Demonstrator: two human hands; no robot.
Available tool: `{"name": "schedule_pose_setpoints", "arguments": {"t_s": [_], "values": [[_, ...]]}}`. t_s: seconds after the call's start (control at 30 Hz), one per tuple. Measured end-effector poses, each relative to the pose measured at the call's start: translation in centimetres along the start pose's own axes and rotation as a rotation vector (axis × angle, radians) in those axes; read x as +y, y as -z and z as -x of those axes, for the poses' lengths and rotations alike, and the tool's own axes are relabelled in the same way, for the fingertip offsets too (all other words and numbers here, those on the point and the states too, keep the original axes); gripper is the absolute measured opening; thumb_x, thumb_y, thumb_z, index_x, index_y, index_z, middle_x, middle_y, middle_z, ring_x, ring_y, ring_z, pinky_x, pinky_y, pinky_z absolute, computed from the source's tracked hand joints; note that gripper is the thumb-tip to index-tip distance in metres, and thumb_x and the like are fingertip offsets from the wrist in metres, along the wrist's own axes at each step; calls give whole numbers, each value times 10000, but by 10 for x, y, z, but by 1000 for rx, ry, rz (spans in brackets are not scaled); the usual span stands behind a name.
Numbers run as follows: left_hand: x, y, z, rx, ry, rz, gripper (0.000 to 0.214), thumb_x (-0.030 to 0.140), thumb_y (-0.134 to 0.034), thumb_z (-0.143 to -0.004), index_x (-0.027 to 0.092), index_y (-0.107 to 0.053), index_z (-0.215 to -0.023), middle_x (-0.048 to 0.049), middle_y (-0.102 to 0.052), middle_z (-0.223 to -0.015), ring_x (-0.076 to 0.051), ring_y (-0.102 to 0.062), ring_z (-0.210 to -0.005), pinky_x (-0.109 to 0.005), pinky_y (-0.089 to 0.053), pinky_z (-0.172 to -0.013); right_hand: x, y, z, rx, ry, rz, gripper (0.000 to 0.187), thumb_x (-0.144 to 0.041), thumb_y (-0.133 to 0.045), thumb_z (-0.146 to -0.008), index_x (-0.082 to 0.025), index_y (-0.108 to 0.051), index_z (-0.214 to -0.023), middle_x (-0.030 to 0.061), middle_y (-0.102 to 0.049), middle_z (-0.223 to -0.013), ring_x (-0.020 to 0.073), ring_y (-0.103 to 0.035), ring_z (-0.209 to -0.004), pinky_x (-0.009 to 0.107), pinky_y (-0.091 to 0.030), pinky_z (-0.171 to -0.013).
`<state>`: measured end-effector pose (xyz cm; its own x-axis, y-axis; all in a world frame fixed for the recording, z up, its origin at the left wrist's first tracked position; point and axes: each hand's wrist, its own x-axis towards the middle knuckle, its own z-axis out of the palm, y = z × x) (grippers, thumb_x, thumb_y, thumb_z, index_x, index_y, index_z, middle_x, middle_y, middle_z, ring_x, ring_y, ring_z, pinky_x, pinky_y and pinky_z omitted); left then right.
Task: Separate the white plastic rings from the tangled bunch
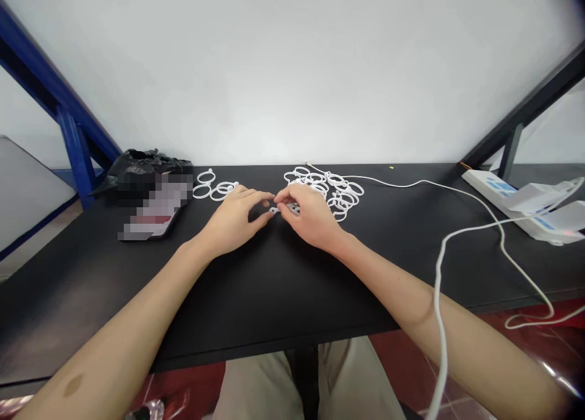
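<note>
Pinching a white ring between them, both hands meet at the middle of the black table. Whether the piece rests on the surface or sits just above it cannot be told.

Left hand: fingers curled, thumb and forefinger closed on the ring's left end. Right hand: fingers likewise drawn in, tips closed on its right end. Most of the ring is hidden by them.

Judged light, thin and springy, of smooth plastic apt to slip. Best gripped at the rim with fingertips, without squeezing it out of shape.

A heap of rings lies just behind the right hand, and a smaller group lies beyond the left. A white cable crosses the right forearm. A phone and a black bag sit far left, a power strip far right.
</note>
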<state>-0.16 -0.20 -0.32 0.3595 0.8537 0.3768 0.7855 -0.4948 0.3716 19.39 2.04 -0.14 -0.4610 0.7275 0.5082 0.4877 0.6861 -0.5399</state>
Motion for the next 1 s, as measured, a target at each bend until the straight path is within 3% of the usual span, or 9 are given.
{"name": "schedule_pose_setpoints", "arguments": {"t_s": [0.2, 0.37, 0.5, 0.6, 0.73, 0.9, 1.0], "values": [[-1, -1, 0, -31, -16, 35, 249, 338, -540, -909, 252, -688, -1091, -34, -735, -988, -245, -583, -961, -383, -502, -835, 1, -3, 0, 37, -26, -83, 120, -174, -516, -918, -213, -629, -934, 30, -678, -941, 172, -615, -897, 333, -491, -842], [4, 2, -1, 60, 40, 87, 228, 342, -547, -910, 251, -702, -1051, -27, -734, -978, -218, -598, -884, -374, -502, -830, 1, -2, -1, 51, -29, -101, 106, -218, -528, -928, -211, -634, -940, 37, -678, -942, 172, -630, -881, 342, -512, -833], [9, 7, -2, 147, 137, 161, 304, 347, -565, -909, 256, -662, -1182, -28, -723, -974, -201, -624, -878, -347, -514, -798, -1, -3, -1, 50, -35, -183, 88, -235, -565, -915, -199, -633, -958, 43, -687, -939, 167, -649, -872, 333, -540, -813], [8, 7, -1, 185, 165, 206, 408, 355, -596, -883, 242, -594, -1276, -45, -702, -1087, -202, -638, -946, -345, -528, -811, -4, -4, -1, 72, -130, -331, 203, -232, -574, -913, -204, -605, -1112, 23, -672, -914, 154, -672, -854, 320, -569, -812], [9, 3, 0, 72, 168, 233, 555, 441, -643, -842, 213, -522, -1333, -86, -653, -1232, -230, -641, -1014, -361, -539, -803, -9, -3, 0, 50, -218, -582, 415, -272, -531, -951, -257, -479, -1362, 20, -626, -1020, 151, -712, -920, 325, -595, -861], [15, 0, -2, 52, 133, 220, 488, 468, -629, -848, 218, -557, -1261, -68, -686, -1147, -225, -650, -949, -364, -526, -801, -15, -5, 1, -42, -256, -727, 296, -309, -544, -950, -259, -550, -1241, 38, -635, -1100, 169, -698, -1010, 330, -594, -873], [15, 0, -3, 67, 180, 218, 407, 427, -632, -842, 208, -576, -1180, -52, -695, -1041, -203, -641, -871, -343, -514, -764, -15, -8, 1, -11, -219, -646, 198, -283, -565, -936, -235, -605, -1124, 26, -663, -1052, 151, -672, -992, 320, -567, -888]]}}
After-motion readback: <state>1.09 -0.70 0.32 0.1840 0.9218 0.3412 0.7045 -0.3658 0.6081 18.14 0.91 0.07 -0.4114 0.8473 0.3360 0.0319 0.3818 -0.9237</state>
